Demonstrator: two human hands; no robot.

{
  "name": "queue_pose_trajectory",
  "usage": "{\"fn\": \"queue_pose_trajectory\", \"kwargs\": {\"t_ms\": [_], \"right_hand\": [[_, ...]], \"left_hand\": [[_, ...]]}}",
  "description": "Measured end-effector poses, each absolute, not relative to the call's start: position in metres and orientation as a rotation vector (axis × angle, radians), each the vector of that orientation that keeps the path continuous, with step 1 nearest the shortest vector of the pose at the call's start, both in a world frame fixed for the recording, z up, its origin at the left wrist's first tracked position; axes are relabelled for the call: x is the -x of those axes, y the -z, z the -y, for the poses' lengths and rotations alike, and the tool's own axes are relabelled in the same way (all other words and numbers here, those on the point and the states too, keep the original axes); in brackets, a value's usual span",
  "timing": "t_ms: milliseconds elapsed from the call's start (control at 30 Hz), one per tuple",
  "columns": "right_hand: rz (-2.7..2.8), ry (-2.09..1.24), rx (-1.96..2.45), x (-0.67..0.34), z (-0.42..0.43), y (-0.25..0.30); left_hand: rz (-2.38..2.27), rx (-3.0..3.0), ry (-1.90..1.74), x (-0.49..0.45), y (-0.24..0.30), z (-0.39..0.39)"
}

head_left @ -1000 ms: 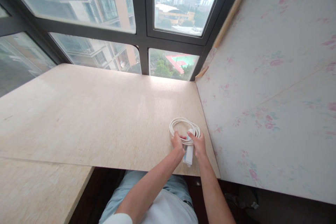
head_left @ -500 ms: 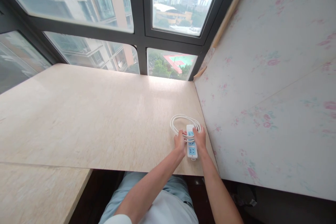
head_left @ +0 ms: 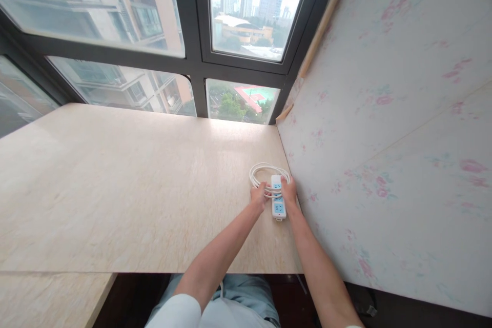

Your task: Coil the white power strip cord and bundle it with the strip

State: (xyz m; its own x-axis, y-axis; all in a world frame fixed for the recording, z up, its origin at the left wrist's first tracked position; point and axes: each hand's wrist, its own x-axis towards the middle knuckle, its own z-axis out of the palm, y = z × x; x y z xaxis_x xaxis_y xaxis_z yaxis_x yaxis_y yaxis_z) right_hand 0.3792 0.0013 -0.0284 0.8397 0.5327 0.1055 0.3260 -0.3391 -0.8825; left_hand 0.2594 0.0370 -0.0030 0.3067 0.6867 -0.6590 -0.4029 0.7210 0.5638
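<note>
A white power strip [head_left: 279, 209] with light-blue socket faces lies lengthwise toward me near the right wall. Its white cable [head_left: 263, 165] is coiled in several loops, which arch beyond the strip and cross over its upper sockets. At the strip's left side, my left hand [head_left: 258, 197] is closed around the cable loops. My right hand [head_left: 289, 192] is closed at the upper right edge of the strip, its thumb over the edge and the coil running into its grasp. The undersides of both hands' fingers are hidden.
A beige marble-patterned sill [head_left: 154, 189] spreads to the left and ends at dark window frames [head_left: 242, 64]. Close on the right rises a wall [head_left: 384, 164] with floral paper, peeling near the window corner. A lower beige ledge [head_left: 46, 297] sits at the front left.
The camera view has shifted a little. Both hands, still on the coil and strip, appear slightly higher and farther left in the picture. The grasp looks much the same.
</note>
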Motion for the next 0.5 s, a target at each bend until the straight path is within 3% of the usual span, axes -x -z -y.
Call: {"fn": "queue_pose_trajectory", "kwargs": {"t_ms": [500], "right_hand": [[0.564, -0.091, 2.132, -0.413, -0.076, 0.022]], "left_hand": [[-1.209, -0.461, -0.823, -0.32, 0.004, -0.129]]}}
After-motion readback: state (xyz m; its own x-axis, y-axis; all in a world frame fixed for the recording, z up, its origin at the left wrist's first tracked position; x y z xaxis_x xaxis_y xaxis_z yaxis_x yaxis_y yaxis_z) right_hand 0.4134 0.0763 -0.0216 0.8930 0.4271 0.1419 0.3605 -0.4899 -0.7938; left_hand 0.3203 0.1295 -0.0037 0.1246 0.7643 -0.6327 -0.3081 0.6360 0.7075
